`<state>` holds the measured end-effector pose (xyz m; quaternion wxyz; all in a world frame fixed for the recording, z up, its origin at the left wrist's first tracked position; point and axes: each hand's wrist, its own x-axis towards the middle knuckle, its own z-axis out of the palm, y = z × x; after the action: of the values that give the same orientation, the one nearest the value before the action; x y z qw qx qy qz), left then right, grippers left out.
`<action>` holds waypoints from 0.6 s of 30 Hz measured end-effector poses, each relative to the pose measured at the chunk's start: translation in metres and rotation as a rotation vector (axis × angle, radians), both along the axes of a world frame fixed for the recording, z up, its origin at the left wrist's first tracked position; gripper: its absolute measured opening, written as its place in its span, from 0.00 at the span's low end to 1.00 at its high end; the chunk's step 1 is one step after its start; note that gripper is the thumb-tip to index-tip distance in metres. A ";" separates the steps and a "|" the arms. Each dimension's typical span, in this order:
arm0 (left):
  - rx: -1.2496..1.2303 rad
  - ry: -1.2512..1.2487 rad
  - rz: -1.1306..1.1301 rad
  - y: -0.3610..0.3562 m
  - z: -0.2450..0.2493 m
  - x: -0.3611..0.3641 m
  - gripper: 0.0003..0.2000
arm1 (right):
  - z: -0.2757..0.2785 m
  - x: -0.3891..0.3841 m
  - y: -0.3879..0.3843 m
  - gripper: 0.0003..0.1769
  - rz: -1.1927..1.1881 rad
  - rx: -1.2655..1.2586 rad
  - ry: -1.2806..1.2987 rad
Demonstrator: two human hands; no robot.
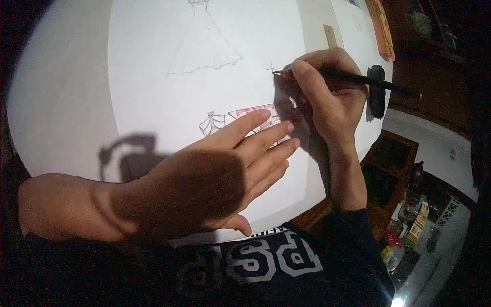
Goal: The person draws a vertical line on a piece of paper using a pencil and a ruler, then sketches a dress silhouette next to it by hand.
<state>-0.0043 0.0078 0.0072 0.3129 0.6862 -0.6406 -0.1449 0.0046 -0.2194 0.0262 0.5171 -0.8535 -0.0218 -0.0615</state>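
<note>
My left hand lies flat on a large white sheet of paper, fingers spread, its fingertips pressing a pink triangular ruler. My right hand grips a black pencil whose tip touches the paper just above the ruler, by a small pencil mark. A pencil sketch of a long dress fills the top of the sheet. A smaller dress sketch sits left of the ruler.
A wooden ruler lies at the sheet's far right edge, with an orange booklet beyond it. A black object rests behind my right hand. Dark wooden furniture and cluttered items stand lower right.
</note>
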 end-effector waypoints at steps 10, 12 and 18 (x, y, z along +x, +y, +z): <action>-0.024 -0.009 0.013 -0.002 -0.005 -0.002 0.50 | -0.006 0.001 0.000 0.06 -0.016 0.036 -0.026; -0.053 0.007 0.021 -0.002 -0.007 -0.003 0.50 | -0.006 0.000 -0.001 0.06 -0.010 0.008 -0.027; -0.001 -0.044 0.015 -0.003 -0.001 0.000 0.49 | -0.001 -0.001 0.002 0.06 -0.019 0.048 0.011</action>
<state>-0.0048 0.0044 0.0063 0.3001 0.6938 -0.6422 -0.1269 0.0037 -0.2175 0.0247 0.5368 -0.8414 -0.0094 -0.0621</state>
